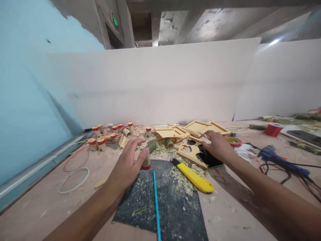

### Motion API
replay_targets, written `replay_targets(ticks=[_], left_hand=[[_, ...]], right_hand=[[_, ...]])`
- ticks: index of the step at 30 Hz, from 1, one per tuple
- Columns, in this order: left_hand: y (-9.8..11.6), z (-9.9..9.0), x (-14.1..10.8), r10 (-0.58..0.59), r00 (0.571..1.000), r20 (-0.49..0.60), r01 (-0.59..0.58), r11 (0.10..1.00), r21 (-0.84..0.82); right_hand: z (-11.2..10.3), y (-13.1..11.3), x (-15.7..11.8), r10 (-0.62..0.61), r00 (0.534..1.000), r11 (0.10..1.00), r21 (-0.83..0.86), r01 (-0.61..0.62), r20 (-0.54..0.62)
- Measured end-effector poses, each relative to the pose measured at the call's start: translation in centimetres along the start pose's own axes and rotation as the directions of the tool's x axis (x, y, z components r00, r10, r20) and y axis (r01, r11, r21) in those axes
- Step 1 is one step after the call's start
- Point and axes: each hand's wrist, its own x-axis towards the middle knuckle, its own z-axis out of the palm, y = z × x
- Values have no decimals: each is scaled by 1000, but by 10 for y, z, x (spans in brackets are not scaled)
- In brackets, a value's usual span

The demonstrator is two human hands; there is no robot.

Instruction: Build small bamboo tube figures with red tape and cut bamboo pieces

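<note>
My left hand (129, 159) is closed around a short bamboo tube (146, 164), its thumb across the near side. The tube's red-banded end is down on a dark, dusty mat (178, 214), and the hand partly hides the tube. Further right, my right hand (217, 144) pinches a thin, pointed metal tool (202, 134) whose exact kind is unclear. Below that hand lie a black phone-like slab (213, 161) and a wooden plate with round holes (192, 154). A blue pencil-like stick (156, 201) and a yellow utility knife (195, 176) rest on the mat.
Several red-banded bamboo tubes (101, 144) stand at the back left, near a white cable ring (74, 180). Wooden frames (205, 127) lean near the white wall (160, 83). Red tape (233, 142), a red spool (273, 129) and a blue corded tool (278, 160) lie right.
</note>
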Motion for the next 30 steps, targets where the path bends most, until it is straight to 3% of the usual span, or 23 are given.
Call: replay_targets(ticks=[5, 10, 12, 16, 19, 22, 25, 27, 30], left_hand=[[5, -5, -2, 27, 999, 36, -27, 1000, 5], [17, -17, -4, 39, 999, -14, -39, 999, 8], [24, -21, -6, 49, 998, -44, -49, 999, 8], [35, -24, -15, 79, 993, -87, -82, 996, -33], [39, -24, -22, 37, 997, -68, -44, 993, -113], [42, -26, -24, -111, 994, 19, 111, 945, -307], [43, -29, -23, -176, 972, 155, 232, 828, -511], [44, -30, -23, -164, 960, 228, 263, 812, -522], [49, -31, -22, -133, 920, 369, 277, 885, -373]], right_hand=[[-2, 5, 1, -20, 996, 999, -28, 23, 84], [-37, -3, -4, -83, 997, 995, 50, 82, 6], [-53, -14, -15, -136, 990, 981, 137, 140, -41], [-74, -41, -45, -286, 958, 911, 308, 275, -9], [-76, -58, -64, -282, 959, 801, 555, 225, 19], [-72, -68, -76, -262, 965, 730, 660, 177, 31], [-63, -73, -89, -300, 950, 725, 667, 171, 83], [-56, -77, -98, -353, 920, 715, 684, 148, 170], [-45, -82, -110, -424, 866, 683, 722, 112, 267]])
